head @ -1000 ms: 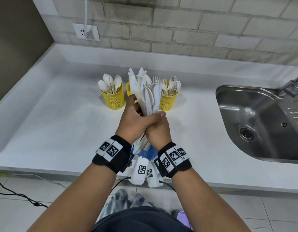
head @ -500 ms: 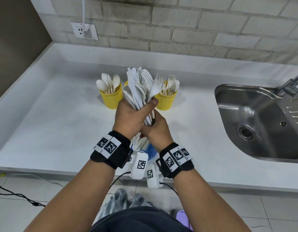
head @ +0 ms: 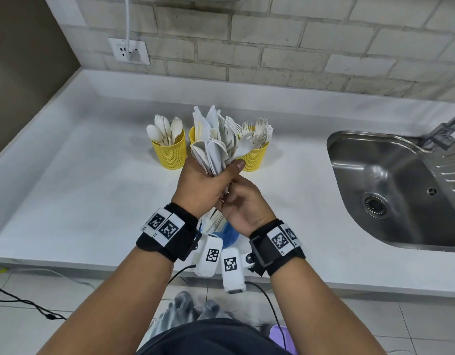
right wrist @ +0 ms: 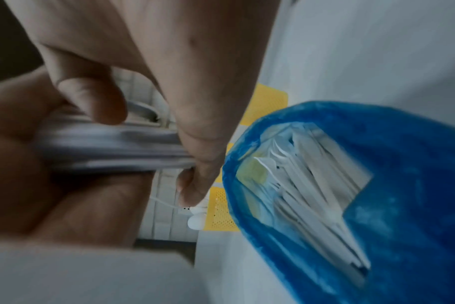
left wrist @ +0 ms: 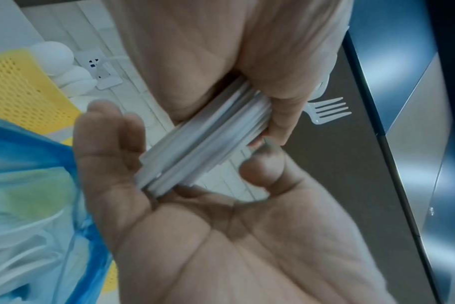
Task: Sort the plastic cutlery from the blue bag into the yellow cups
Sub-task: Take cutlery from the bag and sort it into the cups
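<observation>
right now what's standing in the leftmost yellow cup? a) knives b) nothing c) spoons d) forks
c, the leftmost yellow cup holds rounded spoons bowl-up, while the forks stand in the rightmost yellow cup.

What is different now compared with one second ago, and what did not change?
The right hand slid down from beside the left hand to the handle ends of the cutlery bundle and opened; its fingers only touch them. One fork splayed out rightward above the left thumb. Unchanged: the left hand grips the bundle; yellow cups and blue bag stay put.
</observation>
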`<state>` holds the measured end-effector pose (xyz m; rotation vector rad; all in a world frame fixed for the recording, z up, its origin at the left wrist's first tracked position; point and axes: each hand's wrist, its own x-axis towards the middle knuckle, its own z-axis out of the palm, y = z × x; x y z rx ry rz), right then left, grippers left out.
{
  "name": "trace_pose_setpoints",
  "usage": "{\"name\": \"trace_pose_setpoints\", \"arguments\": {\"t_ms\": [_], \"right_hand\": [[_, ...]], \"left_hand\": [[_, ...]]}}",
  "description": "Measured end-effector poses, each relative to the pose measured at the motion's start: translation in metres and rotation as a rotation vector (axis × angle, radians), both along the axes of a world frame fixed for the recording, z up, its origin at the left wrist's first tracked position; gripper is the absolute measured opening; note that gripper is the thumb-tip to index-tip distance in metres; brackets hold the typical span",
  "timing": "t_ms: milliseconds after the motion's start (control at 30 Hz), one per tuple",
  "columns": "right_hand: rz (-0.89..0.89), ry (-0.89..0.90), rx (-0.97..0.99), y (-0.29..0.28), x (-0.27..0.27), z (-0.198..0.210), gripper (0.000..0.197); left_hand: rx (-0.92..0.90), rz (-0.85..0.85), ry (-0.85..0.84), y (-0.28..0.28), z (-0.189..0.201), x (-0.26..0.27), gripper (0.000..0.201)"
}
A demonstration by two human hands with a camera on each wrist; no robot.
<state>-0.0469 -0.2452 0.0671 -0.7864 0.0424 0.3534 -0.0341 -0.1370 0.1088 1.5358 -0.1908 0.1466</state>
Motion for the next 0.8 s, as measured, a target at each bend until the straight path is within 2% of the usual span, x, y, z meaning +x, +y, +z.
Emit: {"name": "trace_pose_setpoints", "arguments": {"t_ms": [67,133,333,533,667,733,800], "right_hand": [[0.004,0.1,0.158,-0.004,0.002,0.003,0.07],[-0.014,0.203,0.22,-0.006,0.004,0.006,0.054],[-0.007,0.269,0.156,-0.01,0.01,0.009,0.045],[-0.034,0.275,0.136,-0.003,0.013,0.004,0.043],[-0.083,0.273,-0.031,0.01,0.018,0.007,0.06],[-0.181,0.246,-0.172,0.011,0.019,0.01,0.04],[-0.325,0.175,-0.233,0.003,0.018,0.013,0.02]], "left_hand": [[-0.034,-0.019,-0.008,0.001,0.002,0.0,0.028],[-0.05,-0.051,-0.009,0.0,0.0,0.0,0.033],[-0.023,-0.146,0.04,0.0,-0.013,0.002,0.027],[-0.009,-0.117,0.025,-0.002,-0.013,0.002,0.028],[0.009,-0.092,0.025,0.0,-0.018,0.004,0.028],[0.025,-0.069,0.007,0.003,-0.017,0.005,0.022],[0.028,-0.059,0.021,0.007,-0.014,0.006,0.02]]}}
